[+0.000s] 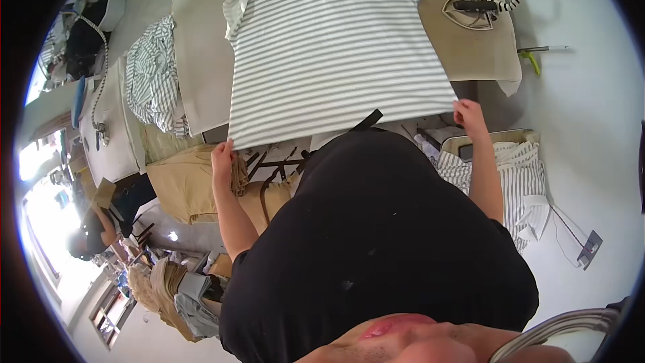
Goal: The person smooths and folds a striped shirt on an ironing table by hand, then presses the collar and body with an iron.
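A white shirt with grey stripes (329, 54) lies spread over the beige ironing table (201, 47), its collar at the far end and its hem towards me. My left hand (222, 160) is closed in a pinch on the left corner of the hem. At the right corner, the fingers of my right hand (469, 118) are closed on the fabric too. Between them the hem is stretched nearly straight, reaching past the table's near edge. A clothes iron (474, 7) rests on the table to the right of the shirt.
A striped fabric pile (152, 70) sits on the left. Tan garments (185, 181) hang below the table at left. Striped garments (524, 175) hang at right, near a wall socket (589, 250). Another person (91, 235) is at far left.
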Demonstrator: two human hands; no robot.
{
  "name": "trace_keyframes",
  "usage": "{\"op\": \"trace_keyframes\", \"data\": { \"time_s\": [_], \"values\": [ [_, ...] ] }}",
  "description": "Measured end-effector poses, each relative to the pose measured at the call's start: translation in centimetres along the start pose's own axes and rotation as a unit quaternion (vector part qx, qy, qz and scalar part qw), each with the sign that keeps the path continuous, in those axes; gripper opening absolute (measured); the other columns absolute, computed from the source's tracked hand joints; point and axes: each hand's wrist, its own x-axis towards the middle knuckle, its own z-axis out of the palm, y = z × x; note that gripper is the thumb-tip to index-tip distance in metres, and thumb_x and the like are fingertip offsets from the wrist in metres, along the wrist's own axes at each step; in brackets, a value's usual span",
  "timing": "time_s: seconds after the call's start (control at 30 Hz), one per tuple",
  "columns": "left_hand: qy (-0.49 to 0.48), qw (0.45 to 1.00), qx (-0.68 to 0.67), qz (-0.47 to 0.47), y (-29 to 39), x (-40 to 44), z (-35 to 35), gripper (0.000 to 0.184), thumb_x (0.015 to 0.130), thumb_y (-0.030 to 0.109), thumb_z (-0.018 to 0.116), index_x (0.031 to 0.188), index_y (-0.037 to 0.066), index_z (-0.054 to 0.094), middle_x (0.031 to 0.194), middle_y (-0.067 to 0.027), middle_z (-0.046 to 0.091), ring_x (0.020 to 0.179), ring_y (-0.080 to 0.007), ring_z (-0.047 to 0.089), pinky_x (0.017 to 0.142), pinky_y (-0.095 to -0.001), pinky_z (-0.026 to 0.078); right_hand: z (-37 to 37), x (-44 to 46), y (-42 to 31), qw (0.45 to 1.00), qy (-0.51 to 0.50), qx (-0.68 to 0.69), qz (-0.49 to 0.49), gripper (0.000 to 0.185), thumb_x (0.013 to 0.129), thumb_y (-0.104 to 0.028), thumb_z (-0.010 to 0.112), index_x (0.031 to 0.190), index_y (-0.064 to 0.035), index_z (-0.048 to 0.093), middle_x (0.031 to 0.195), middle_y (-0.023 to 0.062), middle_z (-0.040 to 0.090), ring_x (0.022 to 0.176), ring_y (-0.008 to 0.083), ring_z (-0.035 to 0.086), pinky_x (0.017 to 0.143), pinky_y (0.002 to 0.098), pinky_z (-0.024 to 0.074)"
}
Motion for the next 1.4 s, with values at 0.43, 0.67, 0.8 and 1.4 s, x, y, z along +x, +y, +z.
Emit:
{"op": "trace_keyframes", "data": {
  "time_s": [0.43, 0.67, 0.8, 1.4],
  "values": [
    [-0.06, 0.99, 0.004, -0.125, -8.5, -10.4, -2.6, 0.036, 0.105, 0.032, 0.063, 0.076, 0.01, 0.059, 0.066, 0.0056, 0.049, 0.061, -0.0059, 0.045, 0.059, -0.0242, 0.035, -4.9, -9.6, 6.3, 0.98, -0.056, -0.125, 0.148, 0.022, 0.099, -0.018, 0.066, 0.083, -0.0027, 0.066, 0.065, 0.0016, 0.062, 0.055, 0.0104, 0.057, 0.053, 0.0269, 0.0459],
    [-0.067, 0.981, 0.121, -0.133, -12.3, -9.5, -0.6, 0.036, 0.103, 0.034, 0.065, 0.085, 0.004, 0.066, 0.068, 0.0026, 0.055, 0.062, -0.0076, 0.05, 0.059, -0.0257, 0.039, -5.0, -8.3, 9.6, 0.956, -0.096, -0.186, 0.204, 0.022, 0.097, -0.02, 0.067, 0.085, -0.0021, 0.065, 0.066, 0.0048, 0.064, 0.055, 0.0121, 0.059, 0.052, 0.0286, 0.0466],
    [-0.044, 0.936, 0.348, 0.021, -21.1, -2.8, 2.9, 0.033, 0.095, 0.031, 0.064, 0.094, -0.001, 0.07, 0.083, -0.0201, 0.072, 0.078, -0.0403, 0.069, 0.07, -0.0502, 0.052, -3.0, -2.9, 14.8, 0.938, -0.073, -0.301, 0.158, 0.024, 0.094, -0.024, 0.07, 0.092, -0.0001, 0.067, 0.072, 0.0103, 0.069, 0.061, 0.0185, 0.066, 0.057, 0.0334, 0.0517],
    [-0.057, 0.746, 0.435, 0.5, 9.9, 4.5, 30.1, 0.064, 0.1, 0.039, 0.062, 0.155, 0.015, 0.042, 0.165, -0.0165, 0.03, 0.152, -0.0416, 0.026, 0.121, -0.0546, 0.029, -2.0, 13.4, -17.8, 0.604, 0.262, -0.703, -0.269, 0.062, 0.089, -0.022, 0.074, 0.145, -0.0166, 0.05, 0.131, 0.0097, 0.059, 0.125, 0.0299, 0.056, 0.094, 0.0517, 0.0512]
  ]
}}
